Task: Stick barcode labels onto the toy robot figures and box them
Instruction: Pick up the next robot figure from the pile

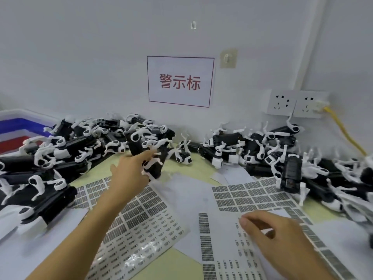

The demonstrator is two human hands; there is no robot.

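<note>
My left hand [131, 170] reaches forward and grips a black toy robot figure with white limbs [155, 166], held upright just above the table near the middle pile. My right hand [276, 233] hovers low over a label sheet [224, 249] at the front right, thumb and forefinger pinched together at the sheet; whether a label is between them I cannot tell. More barcode label sheets lie at the front left [141, 219] and at the right [252, 195]. Piles of black-and-white robot figures lie at the left [60, 158] and at the right [282, 154].
A white wall with a red-framed sign [180, 81] rises behind the table. Wall sockets [294, 104] with a yellow cable [347, 132] sit at the right. Stacked blue and red trays [16, 130] stand at the far left. Blank backing papers [193, 190] lie between the sheets.
</note>
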